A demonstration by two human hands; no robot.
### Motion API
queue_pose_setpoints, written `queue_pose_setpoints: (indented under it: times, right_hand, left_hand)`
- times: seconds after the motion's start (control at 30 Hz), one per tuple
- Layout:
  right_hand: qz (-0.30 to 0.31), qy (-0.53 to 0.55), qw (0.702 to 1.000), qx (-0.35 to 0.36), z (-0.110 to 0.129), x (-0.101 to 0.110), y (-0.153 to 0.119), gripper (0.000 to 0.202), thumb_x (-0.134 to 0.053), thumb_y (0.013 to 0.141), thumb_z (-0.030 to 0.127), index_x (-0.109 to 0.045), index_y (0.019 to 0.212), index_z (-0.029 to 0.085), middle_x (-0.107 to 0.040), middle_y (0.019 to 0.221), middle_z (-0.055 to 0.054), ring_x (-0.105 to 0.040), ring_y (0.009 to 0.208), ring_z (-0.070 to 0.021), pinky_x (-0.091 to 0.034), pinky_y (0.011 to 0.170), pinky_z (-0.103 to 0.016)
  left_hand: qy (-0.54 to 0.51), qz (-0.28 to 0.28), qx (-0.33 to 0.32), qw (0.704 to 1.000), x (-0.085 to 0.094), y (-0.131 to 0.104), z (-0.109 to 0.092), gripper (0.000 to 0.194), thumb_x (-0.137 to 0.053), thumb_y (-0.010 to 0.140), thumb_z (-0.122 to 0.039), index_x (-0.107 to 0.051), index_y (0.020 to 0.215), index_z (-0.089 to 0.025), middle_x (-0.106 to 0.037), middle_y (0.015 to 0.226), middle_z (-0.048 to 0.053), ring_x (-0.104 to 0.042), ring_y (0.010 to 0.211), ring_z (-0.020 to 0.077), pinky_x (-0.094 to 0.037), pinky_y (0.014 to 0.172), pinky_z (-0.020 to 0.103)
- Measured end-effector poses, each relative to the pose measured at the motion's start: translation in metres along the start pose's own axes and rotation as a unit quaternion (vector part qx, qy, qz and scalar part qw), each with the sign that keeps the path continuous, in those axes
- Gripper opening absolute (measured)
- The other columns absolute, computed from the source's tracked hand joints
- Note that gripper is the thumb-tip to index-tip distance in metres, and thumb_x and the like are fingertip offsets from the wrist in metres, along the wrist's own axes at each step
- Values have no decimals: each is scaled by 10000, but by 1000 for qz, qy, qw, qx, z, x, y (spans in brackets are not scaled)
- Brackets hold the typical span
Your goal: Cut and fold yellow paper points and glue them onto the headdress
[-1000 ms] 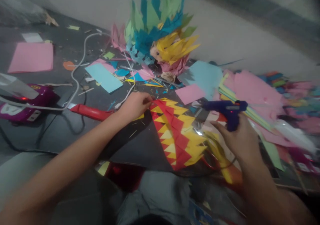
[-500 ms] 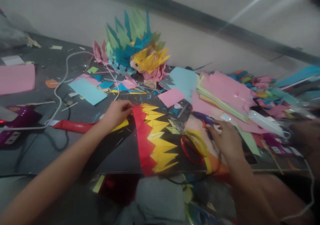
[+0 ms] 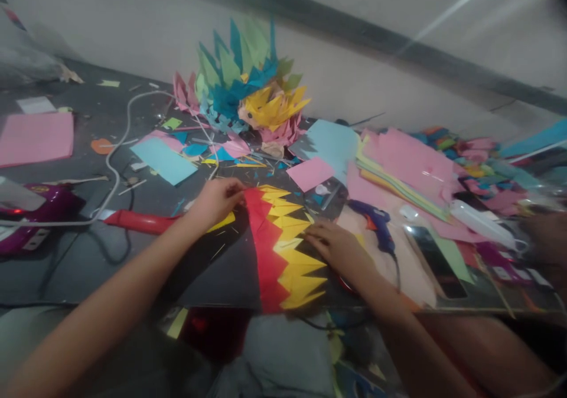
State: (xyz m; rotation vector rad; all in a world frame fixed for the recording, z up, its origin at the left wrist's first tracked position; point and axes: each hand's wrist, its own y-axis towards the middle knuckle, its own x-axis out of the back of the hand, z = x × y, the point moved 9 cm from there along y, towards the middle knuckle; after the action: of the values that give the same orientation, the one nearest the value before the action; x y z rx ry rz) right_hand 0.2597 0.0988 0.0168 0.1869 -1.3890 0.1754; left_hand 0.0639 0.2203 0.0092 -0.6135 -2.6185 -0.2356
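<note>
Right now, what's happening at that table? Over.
Left grip pinching far corner of paper strip. Right grip at its yellow points. Glue gun lying right, off the strip.

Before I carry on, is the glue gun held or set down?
Set down: the glue gun lies on its side on the pale paper, apart from the right hand.

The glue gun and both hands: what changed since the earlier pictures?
The right hand has set down the glue gun, which lies right of the red-and-yellow paper strip, and has moved left to the strip's yellow points. The strip now shows yellow only right of the red. The left hand stays at its far end.
</note>
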Motion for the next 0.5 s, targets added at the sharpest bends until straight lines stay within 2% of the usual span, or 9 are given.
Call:
queue_pose_setpoints:
  times: [0.1, 0.23, 0.37, 0.5]
  right_hand:
    - [8, 12, 999, 31, 6, 1, -1, 178, -467, 874, 238, -638, 864, 189, -650, 873, -58, -605, 828, -178, -497, 763, -310]
    - [-11, 16, 999, 51, 12, 11, 0, 181, -449, 873, 267, -604, 825, 188, -632, 958, -82, -582, 928, -201, -477, 808, -332]
    - [-40, 83, 995, -39, 2, 26, 4, 195, -427, 869, 323, -571, 854, 193, -648, 886, -59, -605, 816, -172, -487, 731, -284]
    - [-48, 151, 983, -97, -5, 28, 10, 190, -466, 813, 361, -563, 821, 197, -647, 805, -33, -598, 712, -159, -484, 644, -259]
  left_hand:
    - [23, -6, -19, 1000, 1, 1, -2, 108, -509, 727, -213, -604, 713, -162, -654, 656, 7, -584, 600, 122, -401, 548, 206]
    - [30, -10, -20, 999, 0, 2, 0, 101, -513, 732, -195, -609, 720, -164, -658, 665, 9, -583, 605, 122, -395, 548, 210]
    - [37, -11, -30, 999, -1, 3, 1, 110, -520, 746, -200, -624, 750, -167, -667, 676, 12, -588, 620, 126, -394, 561, 215]
    - [49, -17, -46, 998, 0, 4, 0, 121, -527, 753, -209, -638, 781, -170, -661, 678, 7, -577, 617, 116, -384, 568, 211]
